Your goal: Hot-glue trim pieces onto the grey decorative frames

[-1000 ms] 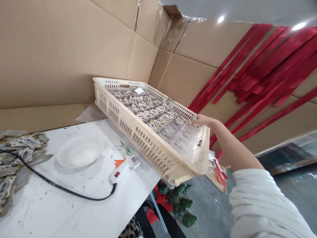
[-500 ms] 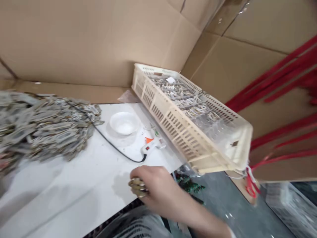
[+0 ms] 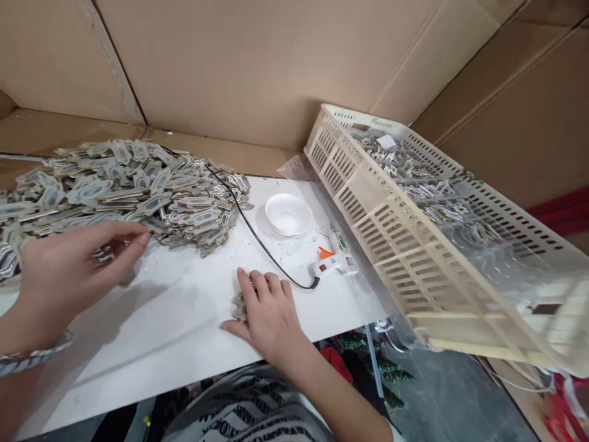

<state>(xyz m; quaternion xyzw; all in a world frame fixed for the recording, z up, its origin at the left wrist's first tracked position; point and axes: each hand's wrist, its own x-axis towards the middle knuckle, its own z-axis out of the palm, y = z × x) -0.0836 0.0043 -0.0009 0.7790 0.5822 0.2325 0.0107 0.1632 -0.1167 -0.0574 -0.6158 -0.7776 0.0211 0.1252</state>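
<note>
Right hand (image 3: pixel 271 313), half open, cupped pieces (image 3: pixel 238 307) on the table (image 3: pixel 184 350), grip unclear; left hand (image 3: pixel 76 264), thumb and finger nearly meeting, hovered before the pile (image 3: pixel 138 190), hold unclear. Beyond sat 1 gun (image 3: pixel 332 265), 1 bowl (image 3: pixel 289 215), 1 crate (image 3: pixel 359 179).

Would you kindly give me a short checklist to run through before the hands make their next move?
1. Right hand over the small pieces: ok, it partly covers them on the white table.
2. Left hand gripping something: cannot tell, its palm side is mostly hidden.
3. Glue gun apart from both hands: ok, it lies between the right hand and the crate.
4. Black cable off the pile: not ok, it crosses the pile's right part.
5. White bowl upright: ok.
</note>
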